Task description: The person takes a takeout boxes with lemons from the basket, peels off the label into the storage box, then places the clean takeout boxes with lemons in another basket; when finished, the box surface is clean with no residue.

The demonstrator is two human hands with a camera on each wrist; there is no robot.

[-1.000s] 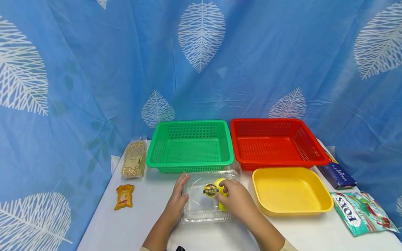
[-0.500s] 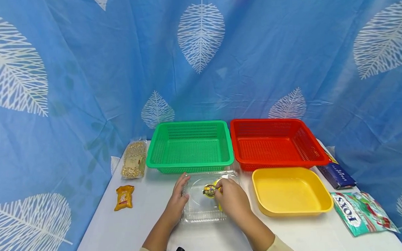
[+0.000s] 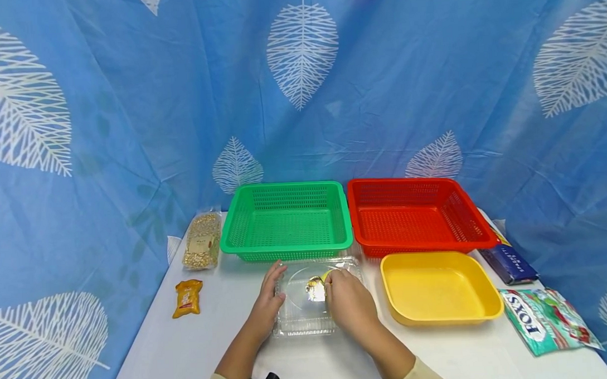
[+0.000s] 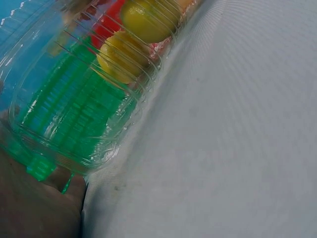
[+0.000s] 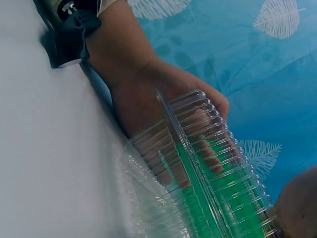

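Observation:
A clear plastic fruit box [image 3: 300,323] with a ridged rim lies on the white table. Two yellow fruits, one smooth [image 4: 151,20] and one rougher [image 4: 121,57], show through its wall in the left wrist view. A gold label [image 3: 315,289] shines on the lid. At the label's right edge, my right hand [image 3: 351,304] has its fingers curled and pinches it; the fingertips are hidden beneath the hand. My left hand [image 3: 268,302] rests along the left side of the box, fingers spread, steadying it.
Behind the box stand a green basket [image 3: 288,248] and a red basket [image 3: 426,247]. A yellow tub [image 3: 440,290] is to the right, with a blue spaghetti pack [image 3: 509,265] and a FOXS bag [image 3: 549,320] beyond. A grain bag [image 3: 202,240] and an orange packet [image 3: 188,298] lie left.
My right hand has shifted slightly left and turned over the label's edge. The label's dark printed face has given way to a bright gold shine. The left hand and box have stayed put.

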